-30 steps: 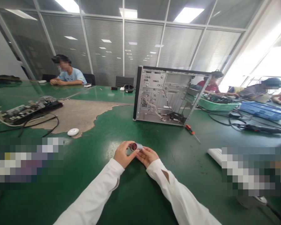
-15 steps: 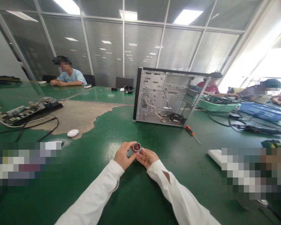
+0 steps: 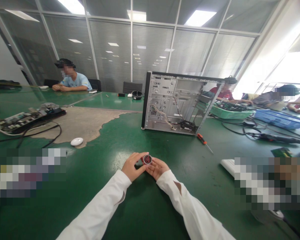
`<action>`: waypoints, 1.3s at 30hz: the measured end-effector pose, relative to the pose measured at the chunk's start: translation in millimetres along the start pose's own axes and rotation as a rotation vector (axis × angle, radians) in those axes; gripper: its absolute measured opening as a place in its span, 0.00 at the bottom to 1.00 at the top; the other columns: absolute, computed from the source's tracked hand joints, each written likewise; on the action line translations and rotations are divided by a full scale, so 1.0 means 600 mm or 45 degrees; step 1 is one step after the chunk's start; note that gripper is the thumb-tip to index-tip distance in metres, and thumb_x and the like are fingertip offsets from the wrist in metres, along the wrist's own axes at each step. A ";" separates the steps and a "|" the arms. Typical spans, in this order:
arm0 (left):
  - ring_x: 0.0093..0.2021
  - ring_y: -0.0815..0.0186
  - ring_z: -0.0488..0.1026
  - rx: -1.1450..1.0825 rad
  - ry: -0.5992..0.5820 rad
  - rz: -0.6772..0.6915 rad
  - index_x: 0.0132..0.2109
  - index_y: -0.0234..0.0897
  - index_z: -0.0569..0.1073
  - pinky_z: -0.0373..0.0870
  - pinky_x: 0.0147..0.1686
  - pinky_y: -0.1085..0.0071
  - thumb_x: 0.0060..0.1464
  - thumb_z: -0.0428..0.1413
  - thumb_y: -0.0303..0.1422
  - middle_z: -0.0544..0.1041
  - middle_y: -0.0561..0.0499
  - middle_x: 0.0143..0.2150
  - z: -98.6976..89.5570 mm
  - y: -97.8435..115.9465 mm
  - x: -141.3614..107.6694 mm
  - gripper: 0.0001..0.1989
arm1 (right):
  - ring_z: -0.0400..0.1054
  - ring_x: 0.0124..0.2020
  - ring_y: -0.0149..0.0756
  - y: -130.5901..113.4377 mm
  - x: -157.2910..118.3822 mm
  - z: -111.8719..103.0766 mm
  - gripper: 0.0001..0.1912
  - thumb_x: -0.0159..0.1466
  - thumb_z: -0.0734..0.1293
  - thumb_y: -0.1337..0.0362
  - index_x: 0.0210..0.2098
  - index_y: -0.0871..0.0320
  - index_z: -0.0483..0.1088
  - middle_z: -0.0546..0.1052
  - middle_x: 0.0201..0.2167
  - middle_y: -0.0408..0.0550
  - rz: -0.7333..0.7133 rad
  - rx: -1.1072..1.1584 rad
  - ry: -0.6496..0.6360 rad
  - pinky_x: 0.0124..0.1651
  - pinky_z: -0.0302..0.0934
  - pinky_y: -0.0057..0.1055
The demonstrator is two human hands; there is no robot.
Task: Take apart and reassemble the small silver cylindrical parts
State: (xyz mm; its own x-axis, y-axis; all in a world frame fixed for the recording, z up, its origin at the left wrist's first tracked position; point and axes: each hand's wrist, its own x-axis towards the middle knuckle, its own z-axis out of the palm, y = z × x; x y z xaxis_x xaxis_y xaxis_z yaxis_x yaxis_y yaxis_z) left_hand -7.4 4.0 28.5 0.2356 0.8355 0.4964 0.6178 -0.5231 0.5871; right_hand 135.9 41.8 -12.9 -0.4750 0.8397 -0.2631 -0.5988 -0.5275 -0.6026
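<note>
A small round part (image 3: pixel 147 159) with a silvery rim and a dark red inside is held above the green table, near the middle of the view. My left hand (image 3: pixel 133 166) pinches its left side between thumb and fingers. From the right, the fingers of my right hand (image 3: pixel 158 167) touch and support the same part, palm turned partly up. Beyond my hands an open computer case (image 3: pixel 175 103) stands on the table, with loose wires and a black fan inside. An orange and black screwdriver (image 3: pixel 203 141) lies at its lower right corner.
A white oval object (image 3: pixel 77 142) lies at the left on a bare patch (image 3: pixel 90 120). Behind it is a circuit assembly (image 3: pixel 30 118) with black cables. Green (image 3: pixel 232 113) and blue baskets (image 3: pixel 281 119) stand at the right, near cables. People sit around the table.
The round part has tilted and shifted slightly to the right and down between my fingers. Both hands still hold it in nearly the same place.
</note>
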 end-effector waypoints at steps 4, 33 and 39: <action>0.37 0.66 0.65 -0.006 -0.062 0.004 0.48 0.41 0.63 0.63 0.39 0.67 0.46 0.50 0.34 0.70 0.49 0.38 -0.004 0.003 0.000 0.19 | 0.69 0.28 0.34 -0.002 -0.002 0.002 0.09 0.49 0.64 0.67 0.30 0.64 0.68 0.75 0.27 0.51 0.011 0.001 0.006 0.34 0.63 0.30; 0.38 0.66 0.63 -0.097 -0.153 -0.039 0.46 0.39 0.64 0.62 0.36 0.71 0.50 0.46 0.36 0.69 0.49 0.38 -0.010 0.002 0.003 0.16 | 0.69 0.31 0.35 -0.001 -0.008 0.009 0.27 0.44 0.68 0.71 0.44 0.57 0.60 0.74 0.28 0.48 -0.157 -0.030 -0.056 0.36 0.62 0.33; 0.38 0.67 0.64 -0.134 -0.084 -0.041 0.45 0.39 0.65 0.63 0.34 0.72 0.49 0.47 0.35 0.69 0.49 0.39 0.001 -0.012 0.000 0.15 | 0.68 0.32 0.36 0.006 -0.006 0.012 0.26 0.41 0.69 0.69 0.41 0.54 0.62 0.73 0.30 0.45 -0.305 -0.093 -0.056 0.34 0.62 0.31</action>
State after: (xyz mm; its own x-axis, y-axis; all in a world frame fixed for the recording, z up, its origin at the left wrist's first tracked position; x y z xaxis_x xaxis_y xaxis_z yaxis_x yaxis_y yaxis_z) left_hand -11.7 7.9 23.8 0.2677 0.8595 0.4355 0.5446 -0.5078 0.6675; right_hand 130.8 35.9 -8.8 -0.3536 0.9324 -0.0743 -0.6504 -0.3022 -0.6969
